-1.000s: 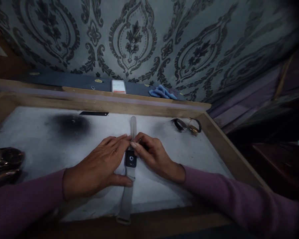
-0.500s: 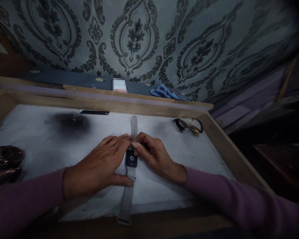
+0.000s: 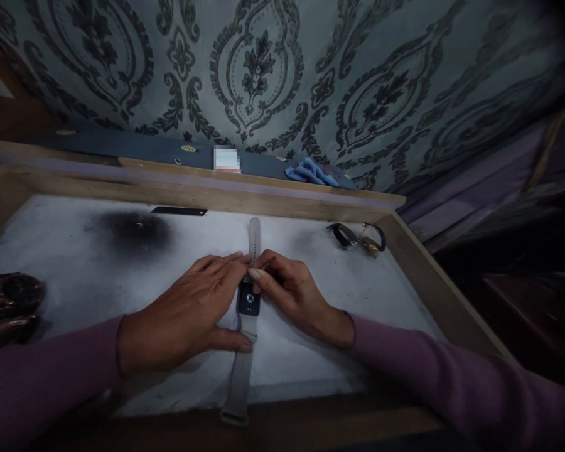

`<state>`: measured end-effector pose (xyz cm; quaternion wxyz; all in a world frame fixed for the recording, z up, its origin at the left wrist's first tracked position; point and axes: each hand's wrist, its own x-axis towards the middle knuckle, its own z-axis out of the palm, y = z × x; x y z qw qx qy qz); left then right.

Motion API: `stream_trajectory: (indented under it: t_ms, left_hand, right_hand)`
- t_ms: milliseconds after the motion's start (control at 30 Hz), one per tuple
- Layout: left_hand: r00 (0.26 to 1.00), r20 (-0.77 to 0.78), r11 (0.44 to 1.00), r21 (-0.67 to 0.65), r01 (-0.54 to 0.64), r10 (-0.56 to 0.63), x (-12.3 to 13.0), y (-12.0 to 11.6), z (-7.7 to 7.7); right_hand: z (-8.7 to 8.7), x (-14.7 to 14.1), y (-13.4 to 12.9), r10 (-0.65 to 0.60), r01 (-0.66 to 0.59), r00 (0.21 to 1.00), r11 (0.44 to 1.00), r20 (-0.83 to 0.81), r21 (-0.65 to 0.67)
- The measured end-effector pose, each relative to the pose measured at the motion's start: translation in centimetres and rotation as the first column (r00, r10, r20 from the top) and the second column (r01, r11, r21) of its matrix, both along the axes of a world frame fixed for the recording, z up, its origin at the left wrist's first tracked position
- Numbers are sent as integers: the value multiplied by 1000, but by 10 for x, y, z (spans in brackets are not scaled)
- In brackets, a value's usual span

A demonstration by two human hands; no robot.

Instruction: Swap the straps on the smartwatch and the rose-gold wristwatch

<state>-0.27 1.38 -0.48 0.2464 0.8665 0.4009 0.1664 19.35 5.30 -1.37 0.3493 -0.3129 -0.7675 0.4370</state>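
Observation:
A smartwatch lies face down on the white work surface, its dark case back (image 3: 249,299) showing a round sensor. Its pale grey strap (image 3: 238,383) is stretched out lengthwise, one end pointing towards me and the other away. My left hand (image 3: 188,314) bears on the watch from the left, fingertips by the upper strap and thumb across the lower strap. Close against the case's upper end, my right hand (image 3: 294,292) is closed in a pinch at the strap joint. Whatever is between those fingertips is too small and covered to make out.
Raised wooden edges (image 3: 433,289) frame the surface. Wristwatches (image 3: 19,292) lie at far left, another watch with a dark strap (image 3: 358,238) at back right. A flat black blade-like strip (image 3: 179,211) rests at the back. On the ledge is a blue cloth (image 3: 311,171).

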Motion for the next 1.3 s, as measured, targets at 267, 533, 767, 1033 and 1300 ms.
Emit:
stream_trajectory:
  t_ms: [267, 533, 767, 1033, 1300]
  left_hand:
    - [1000, -19, 1000, 9, 4, -4, -1, -1, 1]
    - [998, -60, 999, -32, 8, -10, 1, 0, 7]
    - [998, -57, 1000, -7, 10, -11, 1, 0, 5]
    - [998, -54, 999, -48, 9, -12, 1, 1, 7]
    - [999, -45, 1000, -23, 12, -13, 1, 0, 6]
  right_hand:
    - [0, 1, 0, 16, -17, 1000, 999, 27, 45]
    - [2, 1, 0, 24, -26, 999, 997, 31, 70]
    - [2, 2, 0, 10, -16, 999, 995, 52, 100]
    - [2, 1, 0, 2, -5, 999, 997, 46, 78]
    - [0, 1, 0, 17, -24, 999, 990, 49, 140]
